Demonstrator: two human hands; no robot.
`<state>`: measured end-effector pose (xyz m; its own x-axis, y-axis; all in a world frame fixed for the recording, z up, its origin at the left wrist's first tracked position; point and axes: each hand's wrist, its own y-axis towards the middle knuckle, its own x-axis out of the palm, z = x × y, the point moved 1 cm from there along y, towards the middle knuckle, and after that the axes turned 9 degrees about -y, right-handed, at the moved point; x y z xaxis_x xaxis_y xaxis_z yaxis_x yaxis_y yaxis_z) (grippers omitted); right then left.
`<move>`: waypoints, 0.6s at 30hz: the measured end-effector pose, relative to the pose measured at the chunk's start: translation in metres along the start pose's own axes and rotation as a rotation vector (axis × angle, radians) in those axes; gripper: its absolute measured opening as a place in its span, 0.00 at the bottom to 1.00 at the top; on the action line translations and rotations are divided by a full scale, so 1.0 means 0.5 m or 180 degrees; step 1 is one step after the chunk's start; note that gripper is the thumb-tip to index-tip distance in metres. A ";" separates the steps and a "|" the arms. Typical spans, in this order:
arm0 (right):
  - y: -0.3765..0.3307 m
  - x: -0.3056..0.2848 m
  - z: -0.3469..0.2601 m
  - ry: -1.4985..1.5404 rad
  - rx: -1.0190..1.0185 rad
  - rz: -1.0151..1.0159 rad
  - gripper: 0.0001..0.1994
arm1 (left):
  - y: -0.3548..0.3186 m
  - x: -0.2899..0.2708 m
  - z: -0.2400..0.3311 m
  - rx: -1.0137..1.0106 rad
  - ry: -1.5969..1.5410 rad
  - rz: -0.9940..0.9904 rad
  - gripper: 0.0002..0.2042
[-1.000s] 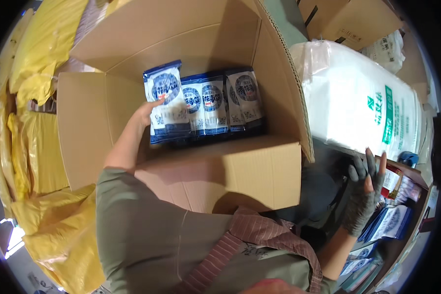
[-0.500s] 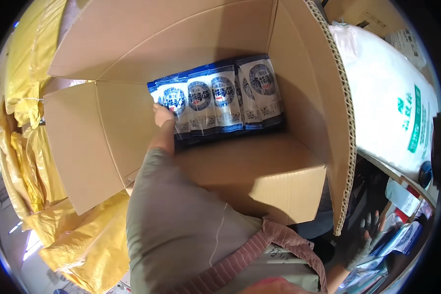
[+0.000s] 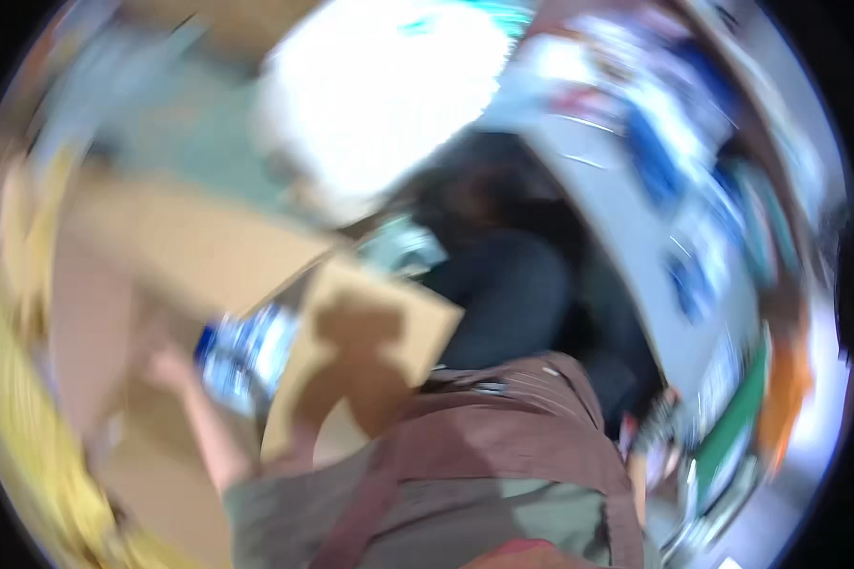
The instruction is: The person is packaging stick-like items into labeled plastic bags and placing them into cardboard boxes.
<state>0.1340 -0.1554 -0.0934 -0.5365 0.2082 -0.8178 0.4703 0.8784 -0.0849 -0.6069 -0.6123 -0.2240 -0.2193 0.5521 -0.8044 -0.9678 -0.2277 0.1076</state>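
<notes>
- Everything swung hard since half a second ago: the view has whipped off to the right, so the cardboard box point(image 3: 256, 322) that filled the middle now sits low on the left and the whole shot is motion smear.
- Left hand point(image 3: 166, 365) is down inside the box, right by the blue-and-white packets point(image 3: 242, 351), same spot it was working earlier. Too blurred to tell if the fingers are closed on a packet or just resting against one, so can't call its grip.
- Right hand point(image 3: 659, 441) is low on the right, a gloved smudge near the clutter there. Can't tell whether it's open or has anything in it either.
- Packets look like they're standing in a row against the box's inner wall, with a cardboard flap point(image 3: 370, 351) sticking up between them and the person's body.
- Further out: yellow sheeting point(image 3: 9, 417) along the left edge, a big white sack point(image 3: 380, 95) up top, blurred blue and white goods point(image 3: 674, 161) on the right.
- My read: the step in hand is lining packets up in the box, with the head turned toward the supply on the right. Next move probably needs the right hand to fetch another packet.
</notes>
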 end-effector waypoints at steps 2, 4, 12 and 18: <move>0.019 0.047 0.055 -0.0333 -0.1292 0.0921 0.12 | -0.039 -0.200 0.163 0.1242 -0.0127 0.1446 0.12; 0.024 -0.008 0.099 -0.0455 -0.1179 0.1976 0.20 | -0.201 -0.218 0.486 0.2681 -0.2324 0.1757 0.20; 0.156 -0.117 0.134 -0.0558 0.0036 0.0903 0.35 | -0.997 -0.039 0.949 0.3261 -0.2357 -0.5816 0.27; 0.122 -0.092 -0.022 -0.1651 -0.1582 0.0818 0.32 | -1.530 0.146 1.096 0.3686 -0.1907 -0.6032 0.44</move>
<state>0.1799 -0.1066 -0.0546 0.0030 0.3113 -0.9503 0.0993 0.9455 0.3101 0.0494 0.0419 -0.0448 0.9209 -0.3437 -0.1837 0.3580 0.9323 0.0503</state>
